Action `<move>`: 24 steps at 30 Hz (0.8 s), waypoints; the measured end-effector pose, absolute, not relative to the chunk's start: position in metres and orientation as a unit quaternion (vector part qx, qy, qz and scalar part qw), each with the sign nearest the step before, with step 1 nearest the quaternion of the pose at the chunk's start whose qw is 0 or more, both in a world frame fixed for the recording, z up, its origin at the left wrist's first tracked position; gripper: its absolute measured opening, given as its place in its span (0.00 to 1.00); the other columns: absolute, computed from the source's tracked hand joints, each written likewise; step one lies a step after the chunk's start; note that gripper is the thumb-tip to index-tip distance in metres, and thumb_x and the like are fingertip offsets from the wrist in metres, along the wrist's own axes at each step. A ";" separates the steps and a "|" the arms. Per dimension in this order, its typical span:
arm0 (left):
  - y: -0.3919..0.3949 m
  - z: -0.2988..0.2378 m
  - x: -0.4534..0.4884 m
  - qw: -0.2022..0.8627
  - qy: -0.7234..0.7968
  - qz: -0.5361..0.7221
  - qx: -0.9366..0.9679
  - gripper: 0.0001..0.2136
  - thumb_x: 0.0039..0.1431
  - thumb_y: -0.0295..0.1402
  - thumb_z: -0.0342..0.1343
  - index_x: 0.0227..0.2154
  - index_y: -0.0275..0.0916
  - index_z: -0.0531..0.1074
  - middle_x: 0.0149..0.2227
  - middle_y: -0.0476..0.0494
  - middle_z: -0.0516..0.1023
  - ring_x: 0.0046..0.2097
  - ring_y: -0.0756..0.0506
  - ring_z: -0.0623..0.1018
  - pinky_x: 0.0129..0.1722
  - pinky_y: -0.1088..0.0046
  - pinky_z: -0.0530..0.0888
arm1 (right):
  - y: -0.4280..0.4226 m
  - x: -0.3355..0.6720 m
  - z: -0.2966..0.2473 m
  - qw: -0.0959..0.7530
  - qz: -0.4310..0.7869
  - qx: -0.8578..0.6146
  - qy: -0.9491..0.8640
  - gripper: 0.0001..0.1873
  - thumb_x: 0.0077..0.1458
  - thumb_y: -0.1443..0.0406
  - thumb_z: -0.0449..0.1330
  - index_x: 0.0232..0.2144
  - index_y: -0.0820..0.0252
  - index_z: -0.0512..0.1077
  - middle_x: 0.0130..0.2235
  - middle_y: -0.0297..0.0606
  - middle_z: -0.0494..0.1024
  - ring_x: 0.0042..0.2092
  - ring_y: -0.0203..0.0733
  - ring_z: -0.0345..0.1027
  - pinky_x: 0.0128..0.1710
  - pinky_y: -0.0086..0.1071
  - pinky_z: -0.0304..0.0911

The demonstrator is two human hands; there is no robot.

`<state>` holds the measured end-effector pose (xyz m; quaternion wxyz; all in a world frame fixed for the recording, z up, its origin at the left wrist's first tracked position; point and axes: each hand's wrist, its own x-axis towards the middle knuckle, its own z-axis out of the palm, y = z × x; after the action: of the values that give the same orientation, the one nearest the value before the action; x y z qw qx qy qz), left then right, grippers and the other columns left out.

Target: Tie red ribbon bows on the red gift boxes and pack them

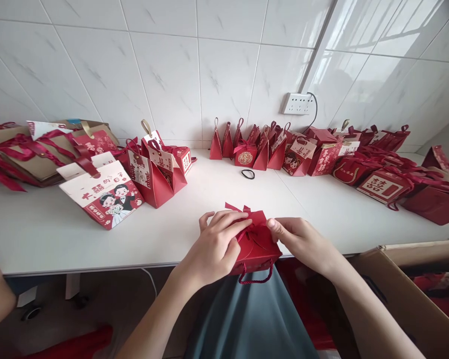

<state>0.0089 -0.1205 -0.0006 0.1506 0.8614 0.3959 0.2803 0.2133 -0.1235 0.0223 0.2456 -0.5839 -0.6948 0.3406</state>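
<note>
A red gift box (260,255) sits at the table's front edge before me. A dark red ribbon bow (253,230) is tied on its top, and a twisted cord handle (255,281) hangs down its near side. My left hand (219,242) lies over the left part of the top, its fingers on the bow and its thumb bent against the box. The right hand (301,239) grips the far right corner, thumb on top; its other fingers are partly hidden.
Several red wedding boxes (262,154) stand along the tiled wall. At left are a box with a printed couple (114,199) and a ribbon-filled carton (41,159). A black band (248,174) lies mid-table. A cardboard box (392,269) stands at lower right.
</note>
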 end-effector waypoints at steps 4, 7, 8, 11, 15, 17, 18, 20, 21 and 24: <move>-0.121 0.000 0.010 0.157 0.399 0.278 0.860 0.22 0.57 0.22 0.40 0.53 0.41 0.68 0.56 0.44 0.69 0.57 0.43 0.66 0.58 0.58 0.57 | -0.125 0.203 0.027 0.229 0.334 -0.611 -0.680 0.30 0.55 0.42 0.43 0.17 0.59 0.59 0.18 0.29 0.54 0.22 0.32 0.46 0.22 0.29 0.45; -0.120 0.000 0.009 0.159 0.400 0.276 0.859 0.22 0.57 0.22 0.40 0.52 0.41 0.68 0.56 0.44 0.69 0.58 0.43 0.65 0.58 0.58 0.56 | -0.124 0.203 0.026 0.232 0.349 -0.600 -0.681 0.24 0.54 0.47 0.49 0.18 0.59 0.59 0.19 0.28 0.53 0.23 0.32 0.44 0.21 0.29 0.43; -0.120 0.000 0.009 0.161 0.400 0.276 0.859 0.22 0.58 0.22 0.40 0.52 0.40 0.68 0.56 0.44 0.69 0.58 0.43 0.65 0.58 0.58 0.55 | -0.123 0.204 0.024 0.237 0.364 -0.588 -0.682 0.23 0.54 0.48 0.49 0.19 0.59 0.59 0.20 0.28 0.53 0.23 0.32 0.44 0.21 0.28 0.43; -0.120 -0.001 0.007 0.164 0.395 0.277 0.860 0.22 0.59 0.23 0.39 0.52 0.41 0.68 0.56 0.44 0.69 0.58 0.43 0.65 0.58 0.58 0.55 | -0.119 0.213 0.019 0.250 0.428 -0.537 -0.683 0.21 0.54 0.50 0.51 0.21 0.60 0.61 0.22 0.28 0.55 0.24 0.31 0.45 0.22 0.28 0.45; -0.119 -0.003 0.006 0.166 0.387 0.277 0.863 0.22 0.59 0.23 0.39 0.52 0.41 0.68 0.56 0.44 0.69 0.58 0.43 0.65 0.58 0.58 0.55 | -0.113 0.223 0.014 0.264 0.496 -0.482 -0.673 0.21 0.54 0.50 0.53 0.23 0.61 0.64 0.24 0.29 0.59 0.26 0.32 0.48 0.26 0.28 0.49; -0.119 -0.003 0.006 0.165 0.386 0.277 0.864 0.22 0.59 0.23 0.39 0.52 0.41 0.68 0.56 0.44 0.69 0.58 0.42 0.66 0.58 0.57 0.55 | -0.111 0.224 0.014 0.270 0.517 -0.464 -0.667 0.20 0.54 0.50 0.54 0.25 0.62 0.67 0.25 0.30 0.61 0.27 0.33 0.51 0.28 0.29 0.51; -0.118 -0.002 0.006 0.165 0.386 0.277 0.865 0.22 0.59 0.23 0.39 0.52 0.41 0.68 0.56 0.44 0.69 0.58 0.42 0.66 0.58 0.57 0.55 | -0.111 0.223 0.014 0.273 0.522 -0.458 -0.666 0.20 0.54 0.50 0.54 0.26 0.62 0.68 0.25 0.31 0.62 0.28 0.33 0.51 0.29 0.29 0.52; -0.118 -0.002 0.006 0.166 0.385 0.277 0.864 0.22 0.59 0.23 0.39 0.52 0.41 0.68 0.56 0.44 0.69 0.58 0.42 0.66 0.58 0.58 0.56 | -0.112 0.221 0.014 0.282 0.520 -0.456 -0.665 0.19 0.55 0.51 0.54 0.26 0.61 0.67 0.25 0.30 0.62 0.27 0.33 0.51 0.29 0.29 0.52; -0.118 -0.003 0.007 0.168 0.384 0.280 0.864 0.22 0.59 0.23 0.39 0.52 0.41 0.68 0.56 0.44 0.69 0.58 0.42 0.65 0.58 0.58 0.56 | -0.112 0.220 0.014 0.287 0.518 -0.459 -0.663 0.19 0.55 0.51 0.54 0.25 0.61 0.67 0.25 0.30 0.62 0.27 0.33 0.51 0.29 0.29 0.52; -0.119 -0.009 0.007 0.175 0.385 0.322 0.847 0.22 0.59 0.24 0.40 0.53 0.44 0.66 0.58 0.44 0.66 0.60 0.42 0.62 0.59 0.60 0.56 | -0.113 0.219 0.012 0.294 0.520 -0.465 -0.653 0.20 0.55 0.50 0.54 0.23 0.60 0.64 0.24 0.30 0.60 0.27 0.33 0.50 0.28 0.29 0.51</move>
<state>0.0065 -0.1186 -0.0094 0.1754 0.8469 0.3853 0.3218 0.2186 -0.1132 0.0123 0.2935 -0.4653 -0.6531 0.5204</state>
